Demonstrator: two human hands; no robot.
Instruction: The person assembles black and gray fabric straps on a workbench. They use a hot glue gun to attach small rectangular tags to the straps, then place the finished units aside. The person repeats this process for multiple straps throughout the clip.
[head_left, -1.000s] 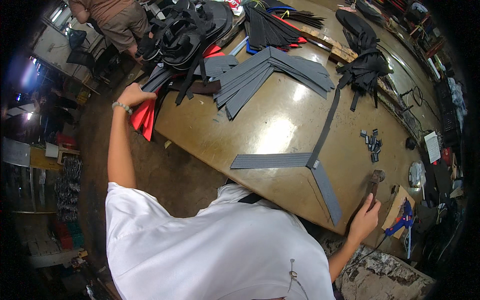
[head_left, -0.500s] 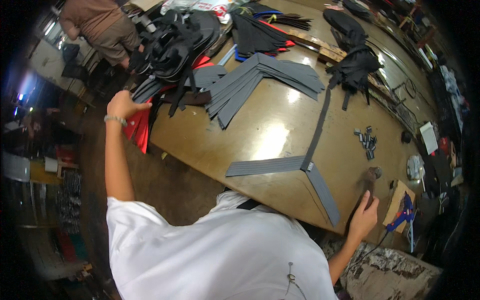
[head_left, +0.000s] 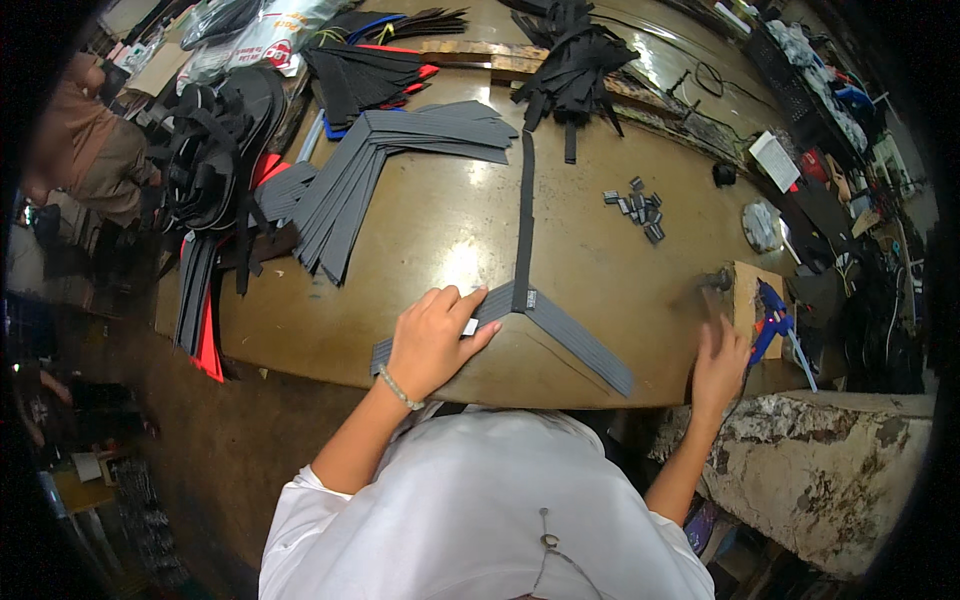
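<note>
- Presently, one grey V-shaped strip (head_left: 580,345) lies by the near edge of the surface (head_left: 600,270), its bend pointing away; it looks like the piece in hand.
- Left hand (head_left: 430,335) lies over this strip's left arm, thumb and forefinger apart; something small and white (head_left: 470,327) shows between them, whether pinched I cannot tell.
- Right hand (head_left: 718,360), by the near right corner, has its fingers curled around a hammer (head_left: 718,280); blur hides how tightly.
- Just beside it, towards the right edge, a glue gun (head_left: 770,318) lies unheld.
- At the bend, a small tag (head_left: 531,299) sits beside the end of a black strap (head_left: 525,215): laying out seems done, but whether anything is fastened cannot be told.
- Farther in, towards the right edge, small dark pieces (head_left: 640,208) lie loose, apparently unused.
- Towards the left edge, many stacked grey strips (head_left: 345,200) show no strap, so much seems left.
- Near the far edge, bundled black straps (head_left: 575,75) also appear unused.
</note>
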